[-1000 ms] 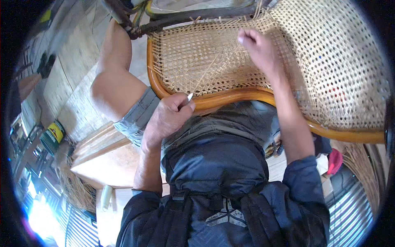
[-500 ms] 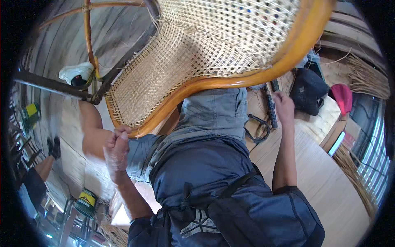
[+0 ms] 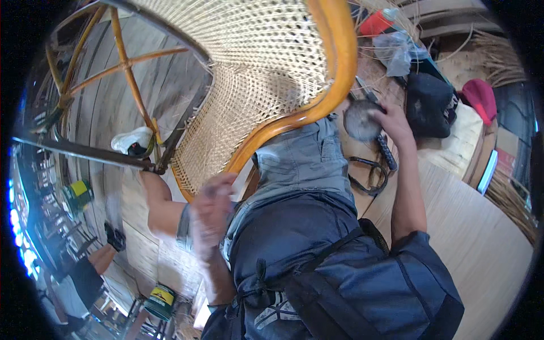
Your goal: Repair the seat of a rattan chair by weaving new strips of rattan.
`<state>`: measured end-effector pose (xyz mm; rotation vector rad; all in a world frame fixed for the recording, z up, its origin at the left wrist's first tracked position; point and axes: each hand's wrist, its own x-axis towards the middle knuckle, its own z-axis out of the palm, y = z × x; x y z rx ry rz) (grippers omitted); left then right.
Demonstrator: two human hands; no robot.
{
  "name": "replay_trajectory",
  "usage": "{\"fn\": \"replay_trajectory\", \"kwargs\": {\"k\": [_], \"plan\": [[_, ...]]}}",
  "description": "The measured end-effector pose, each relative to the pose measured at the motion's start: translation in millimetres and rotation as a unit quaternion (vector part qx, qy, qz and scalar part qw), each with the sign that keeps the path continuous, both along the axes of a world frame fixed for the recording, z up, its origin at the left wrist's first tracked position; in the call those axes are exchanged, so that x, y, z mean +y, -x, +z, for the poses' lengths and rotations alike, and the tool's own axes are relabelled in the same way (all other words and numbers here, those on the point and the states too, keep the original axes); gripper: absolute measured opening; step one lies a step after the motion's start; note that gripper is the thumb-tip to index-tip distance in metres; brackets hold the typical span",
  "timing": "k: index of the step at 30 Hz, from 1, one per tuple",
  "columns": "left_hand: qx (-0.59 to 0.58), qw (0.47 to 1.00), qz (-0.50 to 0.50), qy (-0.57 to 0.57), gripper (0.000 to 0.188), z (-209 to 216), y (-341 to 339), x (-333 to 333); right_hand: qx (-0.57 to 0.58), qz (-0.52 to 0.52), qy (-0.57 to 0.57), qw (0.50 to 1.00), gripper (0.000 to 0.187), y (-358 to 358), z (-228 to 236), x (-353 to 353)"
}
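Note:
A woven cane chair [image 3: 243, 96] with a curved, varnished orange-brown rim [image 3: 272, 130] leans across my lap. My left hand [image 3: 209, 212] is beside the rim's lower end, smeared by motion, so its fingers cannot be read. On the right, my right hand [image 3: 394, 122] has its fingers on the edge of a round dark-grey dish [image 3: 361, 120]. Below that dish are a dark-handled tool [image 3: 387, 153] and a black looped tool [image 3: 371, 180]. What the dish contains is too blurred to tell.
A black cap [image 3: 428, 105], a red cap [image 3: 480, 99] and a clear plastic bag [image 3: 399, 54] lie to the right. Cane bundles [image 3: 498, 56] are beyond them. A green-and-yellow can [image 3: 160, 300] stands at lower left; another person's leg [image 3: 102, 260] shows farther left.
The chair has shifted left in view, uncovering more of the right side. My right hand now has the round dish. My left hand has come off the rim's end and moved right.

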<state>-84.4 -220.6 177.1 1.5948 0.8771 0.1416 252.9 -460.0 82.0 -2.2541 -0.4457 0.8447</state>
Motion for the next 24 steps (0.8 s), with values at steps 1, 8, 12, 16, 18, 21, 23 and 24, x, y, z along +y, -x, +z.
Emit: {"fn": "replay_trajectory", "kwargs": {"k": [1, 8, 12, 16, 18, 21, 23, 24], "plan": [[-0.060, 0.996, -0.040, 0.060, 0.022, 0.1, -19.1, -13.1, 0.040, -0.007, 0.019, 0.999, 0.026, 10.9, 18.6, -7.2], [0.009, 0.948, -0.318, 0.016, 0.046, -20.0, -81.5, -40.1, 0.199, 0.057, -0.204, 0.957, 0.025, 127.3, 58.9, 21.2], [0.106, 0.949, -0.282, 0.099, 0.040, -28.8, -78.3, -36.2, 0.222, -0.006, -0.219, 0.950, 0.023, 136.8, 41.9, 23.7], [0.071, 0.986, -0.133, 0.077, 0.034, -18.4, -69.3, -33.2, 0.045, -0.095, -0.129, 0.986, 0.020, 105.0, -23.7, -35.6], [0.090, 0.994, -0.048, 0.033, 0.032, -18.2, -59.0, -17.6, -0.082, -0.148, -0.034, 0.985, 0.018, 81.5, -43.2, -75.8], [0.054, 0.994, 0.014, 0.090, 0.032, -30.6, -46.6, -2.3, -0.123, -0.175, 0.070, 0.974, 0.033, 63.7, -57.3, -118.5], [0.059, 0.995, 0.011, 0.079, 0.032, -37.1, -41.8, 2.8, -0.111, -0.094, 0.213, 0.966, 0.047, 63.1, -72.5, -132.1], [0.062, 0.996, 0.014, 0.065, 0.033, -39.8, -39.0, 5.3, -0.108, -0.096, 0.212, 0.966, 0.047, 69.4, -64.6, -120.1]]}}
